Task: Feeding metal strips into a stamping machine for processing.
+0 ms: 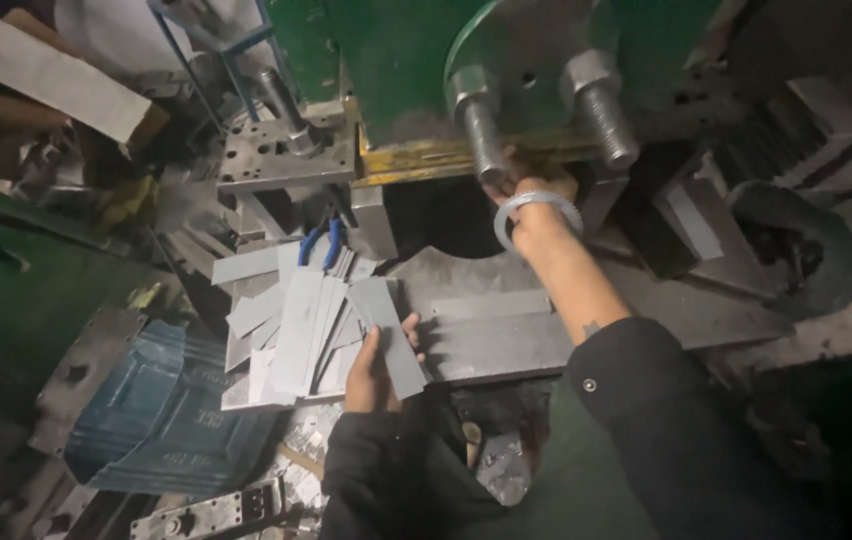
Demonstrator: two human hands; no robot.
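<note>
Left hand point(374, 372) grips strip point(391, 335) beside pliers point(323, 243).

The right hand point(536, 180) reaches under the green press point(396, 60), fingers hidden.

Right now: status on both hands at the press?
Left hand on a grey metal strip atop the strip pile. Right hand reaching under the green press, fingers hidden. Blue-handled pliers behind the pile.

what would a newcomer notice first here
The big green press fills the top, with two thick threaded bolts jutting out. The right hand, a metal bangle on its wrist, reaches under it. At centre left, the left hand holds a grey metal strip beside a loose pile of strips.
</note>
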